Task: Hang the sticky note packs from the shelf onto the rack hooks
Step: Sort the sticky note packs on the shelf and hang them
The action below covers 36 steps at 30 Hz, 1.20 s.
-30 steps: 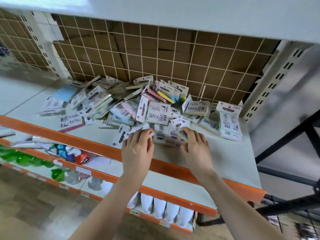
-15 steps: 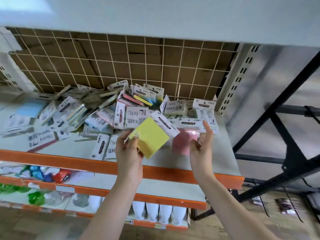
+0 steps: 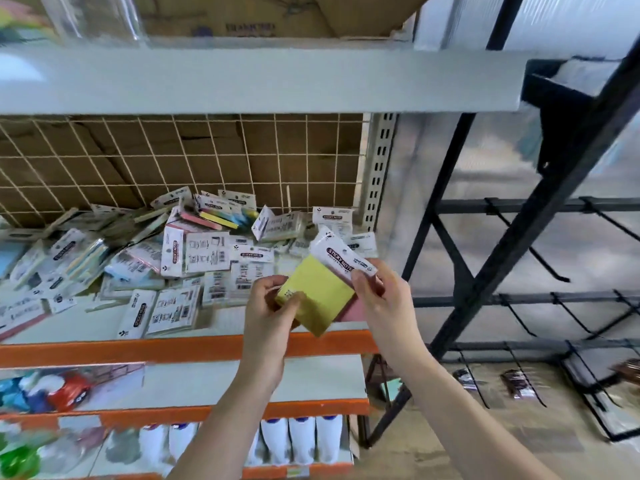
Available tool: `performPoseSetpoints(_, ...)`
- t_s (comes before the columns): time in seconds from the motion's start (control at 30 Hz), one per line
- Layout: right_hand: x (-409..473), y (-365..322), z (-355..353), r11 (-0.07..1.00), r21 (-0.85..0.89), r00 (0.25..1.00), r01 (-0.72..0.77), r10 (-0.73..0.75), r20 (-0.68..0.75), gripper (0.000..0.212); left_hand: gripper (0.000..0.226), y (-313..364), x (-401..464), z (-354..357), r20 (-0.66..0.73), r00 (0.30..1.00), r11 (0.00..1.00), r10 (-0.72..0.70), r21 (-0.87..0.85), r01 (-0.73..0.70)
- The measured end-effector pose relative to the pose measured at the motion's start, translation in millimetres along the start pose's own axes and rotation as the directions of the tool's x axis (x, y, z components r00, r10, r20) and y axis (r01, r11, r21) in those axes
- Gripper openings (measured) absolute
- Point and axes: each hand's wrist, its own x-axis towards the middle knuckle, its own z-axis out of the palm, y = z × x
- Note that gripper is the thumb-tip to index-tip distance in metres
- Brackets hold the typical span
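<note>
Up in front of the shelf [image 3: 214,320], both hands hold sticky note packs clear of the pile. The left hand [image 3: 268,317] grips the lower left corner of the yellow pack [image 3: 320,296]: its thumb lies on the yellow face and its curled fingers close on the corner from behind, so the pack sticks out to the right of the fingers [image 3: 273,284], tilted like a diamond. The right hand [image 3: 384,299] pinches the white header card [image 3: 344,259] at the pack's upper right, thumb on the printed front just below the words "STICKY NOTE", the other fingers curled behind it. A pink pack [image 3: 355,311] shows behind the yellow one, its edge peeking out along the lower right side next to the right palm; which hand bears it I cannot tell. Both packs hang above the shelf's orange front edge [image 3: 121,349], near its right end.

Behind the hands, the pile of packs [image 3: 194,254] lies scattered over the shelf, reaching back to the wire grid [image 3: 173,161]. To the right of the shelf stands the black rack [image 3: 519,237], its hooks [image 3: 540,261] jutting forward, well apart from the packs. Below the shelf, white bottles [image 3: 301,441] stand in a row.
</note>
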Motion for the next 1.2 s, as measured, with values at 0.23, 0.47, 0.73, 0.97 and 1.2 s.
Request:
performPoseSetpoints(0.23, -28.8, -26.5, -69.2, 0.945, -0.251, 0.978, 0.210, -0.204, 0.050, 0.014, 0.053, 24.3, -48.3, 44.2, 0.269, 0.951, 0.882, 0.152, 0.397, -0.253)
performPoseSetpoints(0.47, -68.8, -43.8, -147.3, 0.943, -0.199, 0.961, 0.266, -0.275, -0.020, 0.026, 0.049, 40.2, -115.2, 112.9, 0.346, 0.890, 0.833, 0.298, 0.361, -0.419)
performPoseSetpoints(0.73, -102.2, -52.4, -255.2, 0.967, -0.002, 0.927, 0.256, -0.246, -0.284, 0.042, 0.034, 44.3, -167.5, 200.5, 0.395, 0.880, 0.931, 0.264, 0.134, -0.339)
performPoseSetpoints(0.97, -129.0, -55.1, -343.0, 0.982, -0.112, 0.869, 0.151, -0.186, -0.459, 0.029, 0.032, 42.3, -196.6, 280.5, 0.518, 0.823, 0.953, 0.231, 0.052, -0.300)
performPoseSetpoints(1.2, -142.7, -49.1, -422.9, 0.982, -0.161, 0.769, 0.100, -0.179, -0.613, 0.016, 0.049, 34.7, -211.2, 363.1, 0.652, 0.741, 0.966, 0.159, 0.052, -0.253)
